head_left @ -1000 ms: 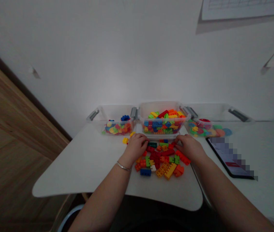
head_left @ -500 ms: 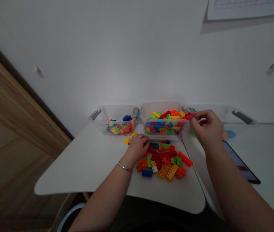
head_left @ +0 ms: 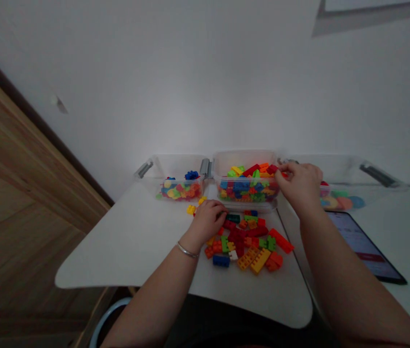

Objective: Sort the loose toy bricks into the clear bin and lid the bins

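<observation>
My right hand point(head_left: 298, 186) is at the right rim of the middle clear bin point(head_left: 245, 206), its fingertips pinching a red toy brick point(head_left: 272, 169) over the bricks inside. My left hand point(head_left: 209, 218) rests at the left edge of a loose brick pile on the table, fingers curled together and tips turned down. Whatever lies under those fingers is hidden. Close to it are a dark green brick point(head_left: 233, 219) and a yellow brick point(head_left: 190, 209). The pile also has a blue brick point(head_left: 221, 261) and a long orange brick point(head_left: 280, 240).
A left clear bin point(head_left: 157, 166) holds small colourful pieces. Behind my right hand, a right clear bin point(head_left: 349, 166) holds round flat pieces. A phone point(head_left: 366, 246) lies on the right of the white table point(head_left: 135, 241). The wall stands behind the bins.
My right hand has moved left with the red brick, from beside the middle bin to over its right side. My left hand stays at the pile. The view has shifted slightly.
</observation>
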The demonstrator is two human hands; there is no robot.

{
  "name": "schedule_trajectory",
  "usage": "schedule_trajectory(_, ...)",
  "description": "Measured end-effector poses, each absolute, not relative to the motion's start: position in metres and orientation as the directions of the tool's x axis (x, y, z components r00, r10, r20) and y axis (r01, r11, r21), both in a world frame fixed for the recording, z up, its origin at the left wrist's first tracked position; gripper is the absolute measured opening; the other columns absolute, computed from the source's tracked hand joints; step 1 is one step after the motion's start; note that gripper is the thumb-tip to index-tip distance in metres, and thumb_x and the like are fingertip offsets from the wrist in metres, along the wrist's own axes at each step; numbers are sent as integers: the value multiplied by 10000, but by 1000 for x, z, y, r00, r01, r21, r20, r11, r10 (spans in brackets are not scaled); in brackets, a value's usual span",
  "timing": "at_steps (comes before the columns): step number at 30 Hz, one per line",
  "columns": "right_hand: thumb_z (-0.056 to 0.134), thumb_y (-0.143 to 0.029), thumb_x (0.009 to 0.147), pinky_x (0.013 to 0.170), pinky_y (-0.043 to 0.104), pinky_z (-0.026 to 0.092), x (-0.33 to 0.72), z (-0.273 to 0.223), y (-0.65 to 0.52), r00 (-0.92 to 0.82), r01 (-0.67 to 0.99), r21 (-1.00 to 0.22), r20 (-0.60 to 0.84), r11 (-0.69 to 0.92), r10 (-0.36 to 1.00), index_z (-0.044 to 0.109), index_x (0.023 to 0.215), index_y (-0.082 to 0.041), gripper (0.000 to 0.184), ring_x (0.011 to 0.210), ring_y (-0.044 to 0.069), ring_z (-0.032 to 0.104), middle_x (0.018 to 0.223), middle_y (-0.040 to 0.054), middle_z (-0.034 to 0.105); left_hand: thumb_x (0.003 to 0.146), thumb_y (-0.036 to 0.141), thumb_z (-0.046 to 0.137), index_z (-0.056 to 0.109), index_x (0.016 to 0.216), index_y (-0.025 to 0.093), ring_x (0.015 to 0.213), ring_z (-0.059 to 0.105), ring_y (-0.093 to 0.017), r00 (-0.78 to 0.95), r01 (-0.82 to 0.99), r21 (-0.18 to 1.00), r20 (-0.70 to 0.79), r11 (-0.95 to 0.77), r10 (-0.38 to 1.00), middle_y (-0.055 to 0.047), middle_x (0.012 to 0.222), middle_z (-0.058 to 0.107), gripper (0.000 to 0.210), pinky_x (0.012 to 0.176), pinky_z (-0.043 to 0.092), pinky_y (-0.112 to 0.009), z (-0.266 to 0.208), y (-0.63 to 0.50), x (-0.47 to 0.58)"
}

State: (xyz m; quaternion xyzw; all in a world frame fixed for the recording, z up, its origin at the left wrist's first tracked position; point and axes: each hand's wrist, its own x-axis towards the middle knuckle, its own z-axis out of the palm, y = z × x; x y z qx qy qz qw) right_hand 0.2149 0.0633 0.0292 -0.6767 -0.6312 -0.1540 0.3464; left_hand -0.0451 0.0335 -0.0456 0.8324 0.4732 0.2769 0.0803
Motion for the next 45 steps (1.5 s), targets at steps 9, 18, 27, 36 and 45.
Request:
schedule_trajectory(9, 438, -376, 869, 857, 404, 431, 226, 40, 63, 1, 944, -266, 597, 197, 802, 722, 925, -144, 371, 898, 286, 602, 914, 144, 717, 888, 205, 550, 731, 927, 202, 992, 598, -205, 403, 734, 406, 384, -544, 831, -57, 1030, 687, 185, 915, 475, -368, -45, 33, -45)
schedule_trajectory(18, 529, -469, 848, 678, 331, 459, 243, 74, 18, -320, 912, -201, 191, 357, 928, 672, 1017, -225, 329, 802, 229, 645, 944, 73, 719, 880, 229, 568, 739, 920, 216, 984, 604, -221, 339, 796, 375, 375, -476, 863, -49, 1012, 698, 176, 914, 458, -396, -43, 32, -45)
schedule_trajectory(27, 684, -333, 706, 662, 340, 486, 189, 46, 24, -231, 953, 92, -400, 290, 887, 733, 968, -210, 293, 886, 287, 686, 960, 99, 738, 884, 229, 563, 735, 934, 218, 995, 605, -206, 351, 788, 387, 358, -480, 865, -49, 1026, 699, 179, 932, 462, -377, -44, 33, -46)
schedule_trajectory(36, 729, -316, 650, 730, 340, 502, 195, 22, 43, -220, 962, 43, -469, 271, 855, 678, 1154, -224, 516, 970, 281, 669, 1097, 104, 709, 880, 222, 559, 735, 932, 213, 992, 608, -207, 360, 788, 382, 350, -483, 865, -48, 1028, 701, 183, 928, 470, -369, -41, 32, -46)
schedule_trajectory(45, 727, -260, 609, 623, 327, 495, 197, 20, 39, -210, 965, 43, -473, 260, 856, 727, 977, -194, 374, 809, 275, 695, 902, 99, 736, 871, 207, 557, 733, 919, 219, 979, 612, -200, 369, 788, 378, 341, -485, 865, -54, 1023, 700, 183, 927, 479, -361, -36, 29, -44)
